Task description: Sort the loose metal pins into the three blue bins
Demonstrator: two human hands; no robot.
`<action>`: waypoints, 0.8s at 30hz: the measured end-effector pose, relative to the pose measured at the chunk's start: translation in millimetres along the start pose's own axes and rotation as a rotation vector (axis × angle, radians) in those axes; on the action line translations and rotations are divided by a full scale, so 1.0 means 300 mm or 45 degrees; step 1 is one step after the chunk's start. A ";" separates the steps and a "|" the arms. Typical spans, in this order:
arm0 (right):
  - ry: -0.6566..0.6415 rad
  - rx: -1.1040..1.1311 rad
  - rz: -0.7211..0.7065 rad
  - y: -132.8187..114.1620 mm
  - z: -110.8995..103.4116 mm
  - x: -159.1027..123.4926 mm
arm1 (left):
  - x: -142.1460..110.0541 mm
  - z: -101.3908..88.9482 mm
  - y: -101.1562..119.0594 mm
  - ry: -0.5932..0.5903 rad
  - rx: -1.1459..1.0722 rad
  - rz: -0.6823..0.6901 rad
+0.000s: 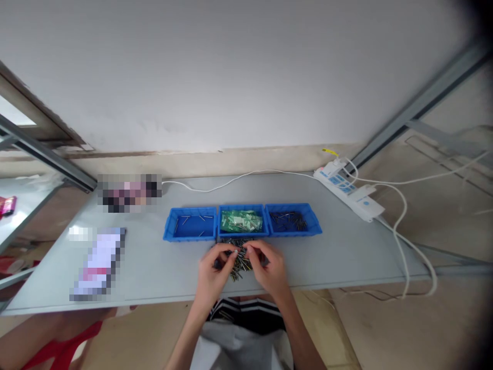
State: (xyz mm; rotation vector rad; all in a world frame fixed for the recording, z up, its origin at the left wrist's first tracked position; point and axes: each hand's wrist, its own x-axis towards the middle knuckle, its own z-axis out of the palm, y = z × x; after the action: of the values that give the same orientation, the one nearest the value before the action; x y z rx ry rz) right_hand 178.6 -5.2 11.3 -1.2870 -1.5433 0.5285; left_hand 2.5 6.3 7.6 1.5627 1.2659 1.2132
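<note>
Grey counter (323,263) against a wall; a heap of small metal pins (243,264) sits mid-way along, close to the front edge. Over it, the left hand (213,272) and right hand (273,267) are curled in, thumbs & forefingers nearly meeting. From here I can't tell whether either has a pin pinched, b/c the fingertips hide it.

Behind the heap, three blue trays in a row: left tray (189,239) w/ a few loose pins, middle tray (242,206) w/ green & pale pieces, right tray (315,226) w/ dark pins.

Main risk, I'd say: a wrist or sleeve nudging the heap, sending pins over the front edge into the lap, b/c there's v. little counter btwn heap & edge. Pins this thin could also slip from a light pinch & roll. The heap lies just beside the middle tray's front wall, so strays could end up under it; the trays stand so close that a pin dropped carelessly might land in the wrong one.

Toward the back R corner, a power strip (365,204); its cables (403,205) hang past the right edge, so a snag could drag it, tho it's well apart from the hands.
</note>
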 end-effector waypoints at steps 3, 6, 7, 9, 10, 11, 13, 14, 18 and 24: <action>0.009 0.019 0.034 0.006 -0.002 -0.007 | -0.001 0.004 -0.003 0.043 -0.027 -0.032; 0.026 0.037 0.032 0.008 -0.002 -0.010 | 0.002 0.006 -0.003 0.060 -0.048 -0.056; 0.033 0.040 0.028 0.008 -0.002 -0.009 | 0.002 0.007 -0.004 0.057 -0.050 -0.066; 0.050 0.047 0.022 0.008 -0.002 -0.009 | -0.001 0.009 -0.008 0.071 -0.057 -0.086; 0.063 0.050 0.026 0.009 -0.002 -0.009 | -0.004 0.009 -0.010 0.088 -0.061 -0.089; 0.078 0.053 0.034 0.011 -0.003 -0.011 | -0.009 0.008 -0.011 0.117 -0.066 -0.078; 0.111 0.053 0.051 0.018 -0.009 -0.018 | -0.019 -0.005 -0.009 0.209 -0.054 -0.013; 0.125 0.039 0.056 0.023 -0.013 -0.024 | -0.022 -0.018 -0.004 0.271 -0.032 0.033; 0.135 -0.055 0.041 0.043 -0.043 -0.053 | 0.005 -0.119 0.030 0.542 0.199 0.157; 0.078 -0.118 0.025 0.045 -0.080 -0.072 | 0.107 -0.263 0.056 0.493 0.684 0.245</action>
State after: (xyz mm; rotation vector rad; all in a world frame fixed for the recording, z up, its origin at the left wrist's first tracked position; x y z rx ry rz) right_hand 204.3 -26.6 0.6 -1.3773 -1.5209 0.4303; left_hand -68.1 34.2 49.5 1.9217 1.8401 1.4211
